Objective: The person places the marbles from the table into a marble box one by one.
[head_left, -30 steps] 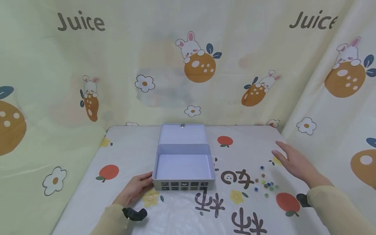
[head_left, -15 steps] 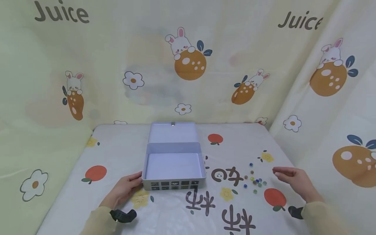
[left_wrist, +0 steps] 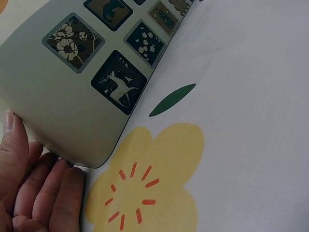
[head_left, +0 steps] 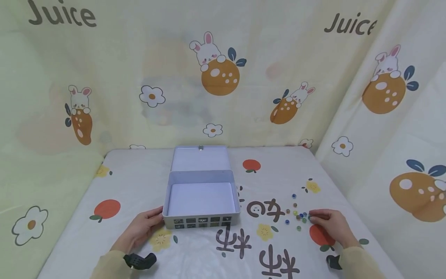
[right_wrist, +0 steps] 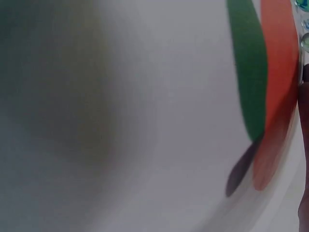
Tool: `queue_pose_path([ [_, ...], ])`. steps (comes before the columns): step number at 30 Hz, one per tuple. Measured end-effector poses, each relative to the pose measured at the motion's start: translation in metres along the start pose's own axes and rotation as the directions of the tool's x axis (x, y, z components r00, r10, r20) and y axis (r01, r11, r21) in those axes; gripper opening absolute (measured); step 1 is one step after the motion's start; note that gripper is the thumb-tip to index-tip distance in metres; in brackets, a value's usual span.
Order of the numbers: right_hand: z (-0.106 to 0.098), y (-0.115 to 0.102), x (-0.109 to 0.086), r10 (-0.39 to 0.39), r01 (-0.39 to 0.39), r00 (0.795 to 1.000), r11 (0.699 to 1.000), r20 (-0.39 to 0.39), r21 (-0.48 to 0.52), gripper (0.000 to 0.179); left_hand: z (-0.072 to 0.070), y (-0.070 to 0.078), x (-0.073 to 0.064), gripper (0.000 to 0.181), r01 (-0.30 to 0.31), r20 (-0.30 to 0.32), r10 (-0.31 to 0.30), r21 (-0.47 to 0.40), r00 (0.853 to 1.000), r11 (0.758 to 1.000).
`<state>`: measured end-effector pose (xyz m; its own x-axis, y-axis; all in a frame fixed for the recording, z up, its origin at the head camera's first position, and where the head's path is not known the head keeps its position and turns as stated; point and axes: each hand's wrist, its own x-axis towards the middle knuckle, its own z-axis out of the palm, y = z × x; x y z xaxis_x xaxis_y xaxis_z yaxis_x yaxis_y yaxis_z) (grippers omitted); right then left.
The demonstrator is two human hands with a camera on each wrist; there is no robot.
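A tin box [head_left: 202, 221] with its lid [head_left: 200, 159] folded back stands on the table, its white inside showing. My left hand [head_left: 141, 226] rests at the box's left front corner, fingers and thumb against its side. In the left wrist view that hand [left_wrist: 41, 186] touches the corner below the printed picture squares. Several small glass marbles [head_left: 295, 213] lie loose to the right of the box. My right hand [head_left: 331, 224] is at their right edge, thumb and forefinger tips around a greenish marble [head_left: 309, 218]. The right wrist view shows only a sliver of the hand.
The tablecloth [head_left: 195, 259] is printed with fruit, flowers and dark characters. A patterned curtain [head_left: 156, 58] hangs behind the table, with more of it on both sides. Black wrist straps [head_left: 141, 260] are on both wrists.
My right hand has come down and to the left, from above the table to the marbles, its fingers drawing together. My left hand stays against the box. The head view has shifted slightly right.
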<state>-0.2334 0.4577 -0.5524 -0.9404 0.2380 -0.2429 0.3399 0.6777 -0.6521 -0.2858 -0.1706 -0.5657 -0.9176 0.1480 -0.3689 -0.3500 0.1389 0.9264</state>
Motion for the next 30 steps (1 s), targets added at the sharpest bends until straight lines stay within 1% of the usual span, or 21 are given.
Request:
queue_pose_path([
  [4, 0.002, -0.007, 0.003, -0.019, 0.019, 1.0, 0.997, -0.011, -0.073, 0.041, -0.002, 0.003, -0.002, 0.051, -0.003, -0.008, 0.003, -0.01, 1.0, 1.0],
  [7, 0.003, -0.01, 0.002, -0.015, 0.014, 1.0, 0.998, -0.02, -0.055, 0.038, -0.002, 0.004, -0.003, 0.05, 0.002, -0.013, -0.002, -0.024, 1.0, 1.0],
  [12, -0.002, -0.001, -0.002, 0.027, -0.025, 1.0, 0.997, -0.015, 0.077, 0.047, 0.001, 0.0, -0.001, 0.048, -0.001, -0.03, 0.0, -0.035, 1.0, 0.999],
  [14, -0.008, 0.002, -0.003, 0.04, -0.038, 0.999, 0.987, -0.006, 0.155, 0.052, 0.001, -0.001, 0.0, 0.048, -0.008, -0.032, 0.007, -0.04, 0.999, 0.999],
  [16, -0.016, 0.005, -0.006, 0.024, -0.025, 1.0, 0.97, 0.005, 0.243, 0.056, 0.001, -0.002, 0.001, 0.048, -0.012, -0.035, 0.011, -0.036, 0.999, 0.999],
  [19, -0.025, 0.004, -0.01, -0.031, 0.024, 0.999, 0.929, 0.013, 0.369, 0.058, 0.0, -0.002, 0.002, 0.049, -0.009, -0.038, 0.008, -0.025, 0.999, 1.0],
  [21, -0.028, 0.001, -0.011, -0.074, 0.061, 0.997, 0.909, 0.016, 0.412, 0.058, -0.001, -0.001, 0.002, 0.049, -0.004, -0.042, 0.003, -0.012, 0.999, 1.0],
  [22, -0.029, -0.002, -0.011, -0.088, 0.072, 0.996, 0.902, 0.016, 0.425, 0.058, -0.001, -0.001, 0.002, 0.049, -0.002, -0.043, 0.002, -0.01, 0.999, 1.0],
  [24, -0.03, -0.009, -0.01, -0.115, 0.097, 0.993, 0.9, 0.018, 0.425, 0.056, -0.001, 0.0, 0.001, 0.049, -0.002, -0.041, 0.002, -0.008, 0.999, 1.0],
  [26, -0.028, -0.018, -0.008, -0.15, 0.127, 0.989, 0.893, 0.019, 0.433, 0.051, -0.001, 0.0, 0.001, 0.049, -0.007, -0.036, 0.007, -0.015, 0.999, 1.0],
  [28, -0.024, -0.032, -0.005, -0.191, 0.162, 0.981, 0.876, 0.018, 0.455, 0.045, 0.001, 0.0, 0.001, 0.049, -0.012, -0.031, 0.011, -0.022, 0.999, 1.0],
  [30, -0.018, -0.05, -0.001, -0.241, 0.205, 0.971, 0.858, 0.016, 0.471, 0.041, 0.002, -0.002, 0.001, 0.049, -0.014, -0.027, 0.013, -0.032, 1.0, 0.999],
])
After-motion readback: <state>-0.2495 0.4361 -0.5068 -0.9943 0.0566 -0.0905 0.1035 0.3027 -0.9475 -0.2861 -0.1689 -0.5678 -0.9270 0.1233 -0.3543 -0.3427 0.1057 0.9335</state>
